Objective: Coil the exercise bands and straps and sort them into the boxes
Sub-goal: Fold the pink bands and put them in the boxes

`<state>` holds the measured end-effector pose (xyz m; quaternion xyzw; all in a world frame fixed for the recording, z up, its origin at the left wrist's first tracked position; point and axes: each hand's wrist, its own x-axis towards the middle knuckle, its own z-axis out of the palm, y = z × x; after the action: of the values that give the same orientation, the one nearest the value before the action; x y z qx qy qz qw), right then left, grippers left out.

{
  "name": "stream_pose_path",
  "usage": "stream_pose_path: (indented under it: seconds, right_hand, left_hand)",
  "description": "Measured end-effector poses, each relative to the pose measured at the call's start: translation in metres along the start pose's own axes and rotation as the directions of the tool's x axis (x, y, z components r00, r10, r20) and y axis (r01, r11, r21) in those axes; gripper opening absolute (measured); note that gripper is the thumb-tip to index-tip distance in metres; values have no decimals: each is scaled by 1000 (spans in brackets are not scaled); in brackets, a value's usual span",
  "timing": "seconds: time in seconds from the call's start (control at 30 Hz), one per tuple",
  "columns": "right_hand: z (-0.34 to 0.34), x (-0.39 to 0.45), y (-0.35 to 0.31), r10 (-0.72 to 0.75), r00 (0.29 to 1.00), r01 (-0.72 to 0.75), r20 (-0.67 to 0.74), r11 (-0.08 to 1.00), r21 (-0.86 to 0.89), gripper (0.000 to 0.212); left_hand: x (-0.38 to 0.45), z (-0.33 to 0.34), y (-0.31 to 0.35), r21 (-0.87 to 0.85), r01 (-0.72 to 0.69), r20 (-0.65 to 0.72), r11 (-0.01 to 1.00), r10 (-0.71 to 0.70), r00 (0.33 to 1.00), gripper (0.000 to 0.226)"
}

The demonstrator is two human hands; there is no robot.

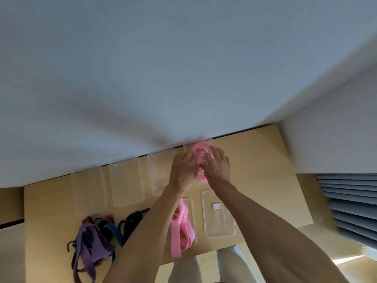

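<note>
A coiled pink band (199,147) lies in a clear box (211,140) at the right end of the back row, against the wall. My left hand (184,168) and my right hand (217,166) press down on the coil from both sides with spread fingers, hiding its near half. A second pink band (181,227) lies loose over a clear tray (191,203) under my left forearm. Three clear boxes (126,182) stand in the row to the left. A purple band (89,246), a blue strap (116,231), a black strap (132,219) and red-brown straps (107,219) lie tangled at front left.
A clear tray with a red-edged label (218,213) lies at front right on the wooden table (285,180). A pale wall (183,78) rises right behind the boxes. Grey slats (350,201) stand to the right. The table's near edge runs just above my legs.
</note>
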<state>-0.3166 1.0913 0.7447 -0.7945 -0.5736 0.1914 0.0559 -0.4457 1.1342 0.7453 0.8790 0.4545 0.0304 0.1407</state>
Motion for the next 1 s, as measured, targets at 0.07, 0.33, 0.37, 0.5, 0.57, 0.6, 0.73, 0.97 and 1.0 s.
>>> stream_pose_path:
  seconds: [0.07, 0.33, 0.37, 0.5, 0.57, 0.6, 0.73, 0.97, 1.0]
  right_hand:
    - [10, -1, -3, 9, 1000, -10, -20, 1000, -9, 36]
    - [5, -5, -7, -22, 977, 36, -210, 997, 66, 35]
    - [2, -6, -7, -33, 975, 56, -219, 994, 99, 35]
    - [-9, -16, -8, 40, 973, 25, -225, 960, 278, 30]
    - [-13, -21, -7, 84, 977, -7, -195, 930, 367, 29]
    - [-15, -24, -6, 106, 978, -25, -181, 916, 400, 30]
    - [-17, -44, 1, 324, 933, -203, -156, 833, 514, 30]
    - [3, -95, 34, 669, 705, -696, 234, 589, 411, 45]
    - [7, -100, 37, 677, 683, -723, 275, 573, 386, 46]
  left_hand:
    - [5, 8, 2, 46, 38, 77, 998, -41, 996, 38]
    - [2, -5, 5, -64, -13, -92, 998, 7, 996, 37]
    - [0, -7, 6, -96, -7, -108, 995, -3, 994, 37]
    - [-6, -16, 8, -181, 56, -146, 982, -83, 986, 34]
    - [-11, -20, 10, -225, 89, -150, 970, -125, 981, 37]
    - [-14, -22, 12, -244, 103, -159, 964, -144, 977, 39]
    - [-32, -28, 19, -346, 250, -214, 904, -336, 917, 31]
    - [-84, -15, 62, -533, 519, 54, 668, -586, 809, 15]
    - [-89, -6, 68, -491, 568, 179, 661, -561, 808, 13]
